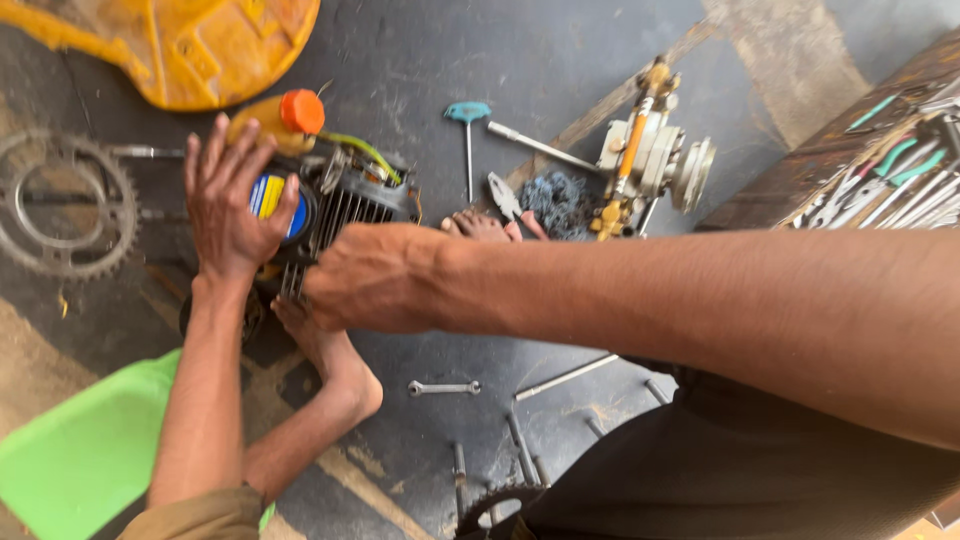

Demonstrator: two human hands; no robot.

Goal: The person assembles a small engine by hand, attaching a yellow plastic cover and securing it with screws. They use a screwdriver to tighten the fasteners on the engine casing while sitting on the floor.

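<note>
Head view looks down on a dark, oily floor (560,60), where my two bare arms reach in. My left hand (232,205) lies flat, fingers spread and loose, on the round blue and yellow label of a dark can (285,205) that stands against the finned engine block (345,205). It presses on the can more than it clasps it. My right hand (365,278) comes across from the right side and is closed over the lower edge of the engine block; the fingers curl under the fins, so I cannot see the tips. The engine block sits on the floor in the middle left, held between two bare feet (335,365). Just behind it stands a yellow bottle with an orange cap (285,118). A big sprocket (65,205) lies far left. A T-handle key with a teal grip (468,140) and a pair of pliers (505,195) lie near a carburettor part (645,150). A small spanner (443,387) lies below my right forearm. A green plastic tray (80,450) is at the lower left corner.
</note>
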